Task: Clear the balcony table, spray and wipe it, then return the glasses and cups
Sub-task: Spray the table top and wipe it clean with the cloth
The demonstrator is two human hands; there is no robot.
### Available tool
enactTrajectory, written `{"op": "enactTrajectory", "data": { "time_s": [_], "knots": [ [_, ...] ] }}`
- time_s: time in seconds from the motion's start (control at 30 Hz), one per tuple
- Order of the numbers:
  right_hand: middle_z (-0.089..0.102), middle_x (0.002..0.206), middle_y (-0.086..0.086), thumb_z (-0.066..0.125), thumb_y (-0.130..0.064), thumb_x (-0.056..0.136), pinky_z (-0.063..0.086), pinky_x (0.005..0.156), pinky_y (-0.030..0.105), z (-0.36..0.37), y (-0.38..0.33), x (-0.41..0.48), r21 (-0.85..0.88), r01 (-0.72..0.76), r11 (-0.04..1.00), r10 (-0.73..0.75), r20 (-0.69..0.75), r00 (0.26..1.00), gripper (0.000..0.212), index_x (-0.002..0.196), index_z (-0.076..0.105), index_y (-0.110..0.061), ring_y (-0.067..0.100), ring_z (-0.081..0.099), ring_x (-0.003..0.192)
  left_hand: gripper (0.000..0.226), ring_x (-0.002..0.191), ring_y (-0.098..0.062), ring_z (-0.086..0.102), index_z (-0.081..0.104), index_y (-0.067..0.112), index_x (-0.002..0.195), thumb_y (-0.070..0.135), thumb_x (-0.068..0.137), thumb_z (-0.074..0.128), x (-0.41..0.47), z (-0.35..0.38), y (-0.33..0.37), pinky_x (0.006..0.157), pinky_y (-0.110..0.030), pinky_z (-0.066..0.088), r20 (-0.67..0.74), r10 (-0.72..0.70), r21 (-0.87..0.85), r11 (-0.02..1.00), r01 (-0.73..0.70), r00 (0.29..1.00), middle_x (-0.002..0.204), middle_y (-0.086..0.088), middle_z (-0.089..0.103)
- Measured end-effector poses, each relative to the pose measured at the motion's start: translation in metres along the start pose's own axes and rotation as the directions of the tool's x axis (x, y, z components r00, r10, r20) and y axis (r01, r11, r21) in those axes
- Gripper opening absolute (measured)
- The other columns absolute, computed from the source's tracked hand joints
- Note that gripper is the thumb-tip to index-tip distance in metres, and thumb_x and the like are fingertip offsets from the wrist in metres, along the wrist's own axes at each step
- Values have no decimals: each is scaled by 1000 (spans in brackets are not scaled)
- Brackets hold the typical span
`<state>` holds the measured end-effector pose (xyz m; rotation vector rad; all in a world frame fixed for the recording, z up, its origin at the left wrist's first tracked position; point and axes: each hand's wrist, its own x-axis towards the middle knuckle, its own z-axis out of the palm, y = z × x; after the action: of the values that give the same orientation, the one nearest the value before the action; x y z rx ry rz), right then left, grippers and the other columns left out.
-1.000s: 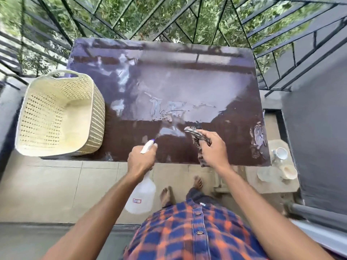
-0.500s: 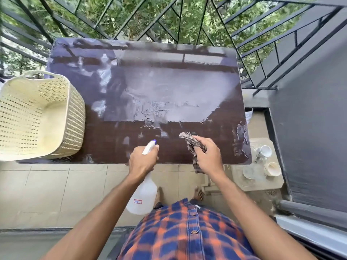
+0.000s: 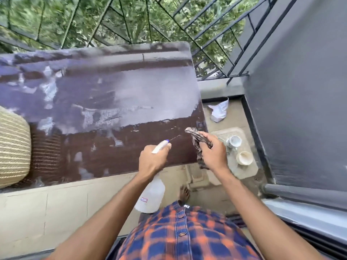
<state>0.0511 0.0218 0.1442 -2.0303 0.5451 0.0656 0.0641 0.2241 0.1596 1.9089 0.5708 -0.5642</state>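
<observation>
The dark brown balcony table lies bare and glossy, with wet streaks across its top. My left hand grips a clear spray bottle at the table's near edge, its white nozzle aimed toward the right front corner, where a thin jet shows. My right hand holds a striped grey cloth just above that corner. On a low stand right of the table sit a white cup and a cream cup.
A cream woven basket stands on the table's left end, partly out of frame. Black railing runs behind the table and a grey wall closes the right side. Crumpled white paper lies on the floor.
The view has swung right, pushing the basket toward the left edge. Both hands have shifted toward the table's right front corner, and a jet now leaves the nozzle.
</observation>
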Motion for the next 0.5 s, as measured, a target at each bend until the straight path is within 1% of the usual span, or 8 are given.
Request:
{"op": "enactTrajectory", "data": {
  "time_s": [0.07, 0.13, 0.2, 0.27, 0.3, 0.4, 0.43, 0.5],
  "knots": [
    [70, 115, -11, 58, -17, 85, 50, 102, 34, -14, 8, 6, 39, -37, 999, 39, -55, 998, 38, 115, 71, -35, 8, 64, 109, 47, 55, -21, 63, 71, 7, 67, 50, 83, 64, 1, 19, 14, 60, -35, 52, 90, 1, -22, 1000, 1, 996, 58, -3, 71],
    [70, 115, -11, 59, -13, 86, 50, 103, 36, -27, 11, 10, 78, -51, 996, 59, -99, 993, 38, 115, 71, -34, 8, 63, 110, 46, 49, -22, 59, 67, 10, 60, 50, 82, 61, 1, 34, 24, 57, -34, 51, 175, 12, 43, 999, -20, 984, 56, -3, 68],
    [70, 113, -12, 58, -6, 88, 50, 104, 35, -38, 14, 12, 106, -54, 993, 66, -117, 991, 39, 115, 71, -31, 7, 63, 109, 48, 43, -23, 57, 64, 11, 59, 55, 77, 59, -1, 47, 29, 60, -36, 54, 219, 25, 155, 986, -60, 975, 49, -4, 62],
    [69, 111, -13, 58, -2, 88, 50, 104, 36, -45, 18, 12, 123, -50, 991, 65, -115, 991, 40, 117, 70, -27, 8, 64, 109, 52, 42, -22, 59, 70, 8, 69, 58, 73, 59, -4, 52, 30, 63, -36, 56, 233, 10, 213, 975, -61, 972, 49, -4, 62],
    [69, 111, -12, 58, -2, 88, 50, 104, 37, -47, 20, 11, 127, -48, 991, 62, -111, 992, 40, 117, 70, -27, 9, 65, 109, 53, 44, -21, 61, 71, 7, 70, 58, 75, 60, -6, 52, 29, 63, -34, 56, 241, 10, 230, 971, -67, 971, 51, -4, 65],
    [72, 113, -10, 57, -14, 83, 52, 101, 43, -46, 27, 7, 136, -69, 988, 84, -106, 991, 39, 114, 70, -35, 12, 66, 110, 48, 54, -19, 64, 72, 8, 69, 53, 84, 63, -8, 45, 21, 55, -29, 52, 260, 12, 285, 955, -89, 965, 61, -4, 73],
    [72, 115, -9, 56, -19, 81, 52, 102, 44, -44, 28, 5, 132, -72, 989, 85, -99, 991, 40, 114, 70, -36, 12, 66, 111, 46, 57, -20, 66, 72, 9, 71, 52, 84, 63, -9, 40, 16, 55, -30, 53, 238, 10, 295, 952, -82, 971, 63, -3, 74],
    [70, 117, -10, 57, -22, 81, 49, 105, 43, -38, 29, 1, 111, -65, 992, 73, -73, 995, 41, 116, 69, -39, 10, 64, 113, 47, 66, -27, 71, 69, 11, 68, 54, 83, 61, -11, 25, 6, 64, -36, 59, 131, 9, 313, 948, -50, 991, 62, -3, 73]
  ]
}}
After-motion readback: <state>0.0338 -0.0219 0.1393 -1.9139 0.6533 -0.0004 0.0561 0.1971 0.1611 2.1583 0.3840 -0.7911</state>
